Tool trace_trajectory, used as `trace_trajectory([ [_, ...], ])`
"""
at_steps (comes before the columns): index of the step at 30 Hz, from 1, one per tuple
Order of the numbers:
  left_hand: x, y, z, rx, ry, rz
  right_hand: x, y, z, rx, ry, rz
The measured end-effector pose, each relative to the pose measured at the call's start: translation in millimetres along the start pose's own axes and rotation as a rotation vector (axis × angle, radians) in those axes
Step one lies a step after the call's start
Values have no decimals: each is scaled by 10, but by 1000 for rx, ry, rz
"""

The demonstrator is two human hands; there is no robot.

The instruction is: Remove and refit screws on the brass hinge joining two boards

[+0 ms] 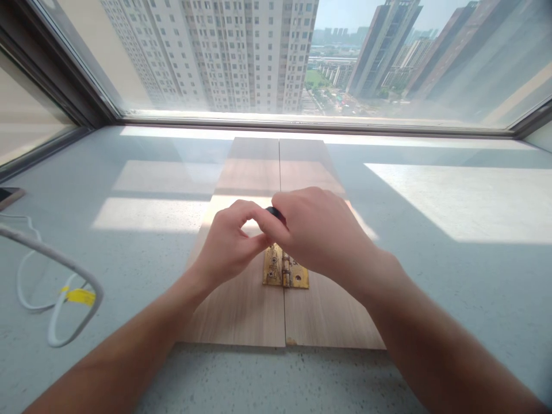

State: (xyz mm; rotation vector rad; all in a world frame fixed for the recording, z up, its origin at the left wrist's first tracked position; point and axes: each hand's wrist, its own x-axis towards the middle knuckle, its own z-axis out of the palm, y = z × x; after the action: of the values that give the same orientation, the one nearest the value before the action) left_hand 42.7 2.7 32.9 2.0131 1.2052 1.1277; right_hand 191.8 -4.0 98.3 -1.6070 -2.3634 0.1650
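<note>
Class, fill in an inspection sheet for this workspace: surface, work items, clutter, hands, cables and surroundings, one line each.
Surface: pale speckled sill, sunlit patches.
Work items: two wooden boards lying side by side; a brass hinge lies across their seam.
Clutter: flat object at the left edge, cut off by the frame.
Hands: left hand and right hand meet above the hinge; the right holds a small black object, mostly hidden.
Cables: white cable with a yellow tag, at left.
Surroundings: wide window, tall buildings outside.
</note>
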Motion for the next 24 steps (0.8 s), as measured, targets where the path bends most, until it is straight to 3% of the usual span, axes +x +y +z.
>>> trace_trajectory([
  [2,11,25,9,35,46,-31,-1,-1,-14,-1,-34,-52],
  [4,48,42,-12,26,0,-36,-5,20,-46,20,-76,-99],
  [9,202,1,-153,-224,-463,51,-16,110,-111,88,-118,-178],
  [11,237,-41,-194,-265,-531,39,-11,125,-97,105,-98,-185],
  [13,239,-85,-212,-272,-486,15,0,119,-64,128,-54,-153],
  [19,152,-151,-187,-141,-172,22,15,46,14,95,-20,-56],
  [24,143,-63,-85,13,-95,63,9,21,29,54,58,20],
])
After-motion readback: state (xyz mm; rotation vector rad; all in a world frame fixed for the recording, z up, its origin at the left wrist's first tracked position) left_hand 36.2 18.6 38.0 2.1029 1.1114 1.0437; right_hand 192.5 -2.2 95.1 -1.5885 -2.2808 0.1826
